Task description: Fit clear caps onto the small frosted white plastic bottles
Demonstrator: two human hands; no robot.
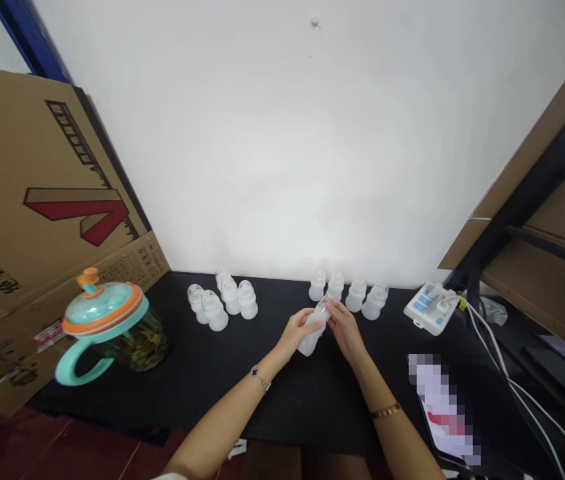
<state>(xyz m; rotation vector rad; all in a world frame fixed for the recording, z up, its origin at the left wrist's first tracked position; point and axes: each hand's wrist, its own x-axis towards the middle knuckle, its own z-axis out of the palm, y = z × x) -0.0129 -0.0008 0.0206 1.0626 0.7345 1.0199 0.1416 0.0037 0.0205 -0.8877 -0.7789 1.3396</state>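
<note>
Between my two hands a frosted white baby bottle (309, 343) with a clear cap is tilted, its cap end up and to the right. My left hand (298, 331) wraps round the bottle's body. The fingers of my right hand (344, 326) close on the clear cap at its top. Just behind my hands, several similar baby bottles (357, 295) stand in a loose row by the wall. Farther left, a second group of such bottles (230, 296) stands upright on the black table (272, 393).
A large teal-lidded jug (112, 327) holding leaves stands at left, before a cardboard box (27, 180). To the right are a white power strip (431, 307) with cables (499, 360) and a phone (442, 413) with a pixelated screen. A white wall (302, 147) bounds the table's back.
</note>
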